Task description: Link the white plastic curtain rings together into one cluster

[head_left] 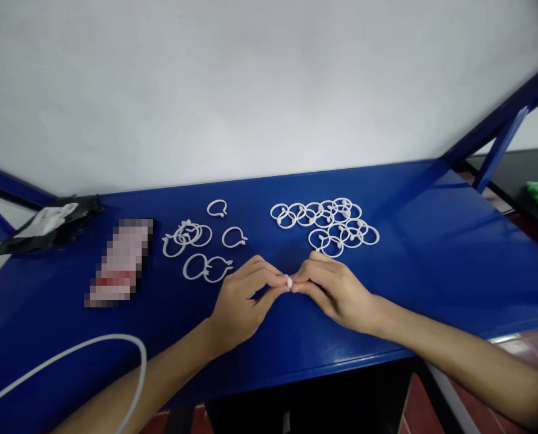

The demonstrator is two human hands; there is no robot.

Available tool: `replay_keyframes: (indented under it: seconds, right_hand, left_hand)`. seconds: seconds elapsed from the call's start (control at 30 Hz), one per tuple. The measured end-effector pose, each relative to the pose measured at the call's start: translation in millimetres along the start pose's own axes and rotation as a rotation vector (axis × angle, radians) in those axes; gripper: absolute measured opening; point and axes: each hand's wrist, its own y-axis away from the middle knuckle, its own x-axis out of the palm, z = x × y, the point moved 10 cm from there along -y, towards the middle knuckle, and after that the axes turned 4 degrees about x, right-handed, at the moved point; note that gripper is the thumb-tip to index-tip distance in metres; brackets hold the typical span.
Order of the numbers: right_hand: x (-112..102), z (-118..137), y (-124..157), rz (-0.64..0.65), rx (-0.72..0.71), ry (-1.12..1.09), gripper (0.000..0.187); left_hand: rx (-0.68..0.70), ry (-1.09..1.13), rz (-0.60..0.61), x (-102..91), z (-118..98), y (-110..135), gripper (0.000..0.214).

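Note:
My left hand (248, 295) and my right hand (336, 289) meet fingertip to fingertip above the front middle of the blue table. Pinched between both sets of fingers is a white plastic ring (290, 282); only a small bit of it shows, the rest is hidden by the fingers. Left of my hands lie several loose white rings with open gaps, among them a single ring (224, 237) and an overlapping pair (195, 255). Beyond my right hand, several white rings that look fastened (332, 246) lie overlapping in two clusters.
A phone-shaped item (121, 259), blurred out, lies on the blue table (259, 349) at left. Behind it sits a black plastic package (54, 223) with a white label. A white cable (92, 339) loops across my left forearm. Blue frame bars (503, 144) and a pale wall bound the table.

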Motion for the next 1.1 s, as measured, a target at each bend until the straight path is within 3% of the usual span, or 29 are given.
replay_keyframes:
  seconds: [0.13, 0.27, 0.4, 0.6, 0.8, 0.97, 1.1]
  right_hand:
    - [-0.3, 3.7, -1.6, 0.008, -0.035, 0.049, 0.017]
    - [-25.8, -3.3, -9.3, -0.111, -0.025, 0.125, 0.013]
    - [-61.8, -28.0, -10.4, -0.282, 0.075, 0.293, 0.013]
    - [-61.8, -56.1, -9.9, -0.206, 0.158, 0.406, 0.009]
    - [-45.2, -61.1, -15.0, -0.119, 0.131, 0.545, 0.013]
    - [-48.3, -58.3, -16.2, -0.166, 0.108, 0.587, 0.014]
    - [-57.1, -43.4, -13.6, -0.245, 0.107, 0.588, 0.012]
  left_hand:
    - [0.129, -0.091, 0.018, 1.0, -14.7, -3.8, 0.013]
    - [0.173, -0.277, 0.057, -8.6, -14.1, -11.5, 0.016]
    - [0.104, -0.609, 0.036, -35.7, 10.1, -19.4, 0.019]
    - [-0.087, -0.889, 0.212, -43.4, 54.7, -18.9, 0.026]
    - [-0.127, -0.901, 0.283, -36.1, 68.8, -13.4, 0.018]
    - [-0.128, -0.847, 0.266, -35.8, 71.4, -13.5, 0.016]
    - [-0.147, -0.716, 0.191, -38.2, 61.3, -17.0, 0.013]
